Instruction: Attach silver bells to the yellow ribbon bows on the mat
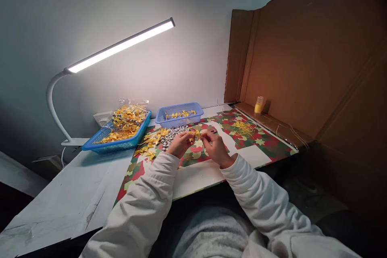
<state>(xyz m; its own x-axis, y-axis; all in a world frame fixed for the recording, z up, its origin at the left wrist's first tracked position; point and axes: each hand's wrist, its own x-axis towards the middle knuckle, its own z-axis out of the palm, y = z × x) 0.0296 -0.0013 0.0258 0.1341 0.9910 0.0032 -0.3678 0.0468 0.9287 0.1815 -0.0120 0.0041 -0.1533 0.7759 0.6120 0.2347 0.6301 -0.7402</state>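
At six o'clock a pale patch (196, 179) lines the near edge of the table (69, 189), whose white top is scuffed towards eight; a sheet (272, 145) patterned in red, green and cream camouflage with stars covers its middle. At the dial's centre, between the person's two hands, is a small yellow bow (197, 134), glossy and ribbon-like, its finer details too small to tell. The left hand (179, 144) pinches it in narrowed fingers; the right hand (216, 148) has its fingertips close together at the bow's three o'clock side, though whether they grip it cannot be told. Loose yellow bows (151, 141) lie at nine, silver beads (173, 138) just beside them, and tangled yellow cord (243, 128) at two. A heaped blue basket (130, 143) stands at ten, a lilac-blue basket (181, 121) holding a few bows at eleven. Farther out, a vial (258, 107) with yellow contents stands at two before tall cardboard (302, 60); a lit lamp (121, 46) slants across ten against the grey wall (196, 60).
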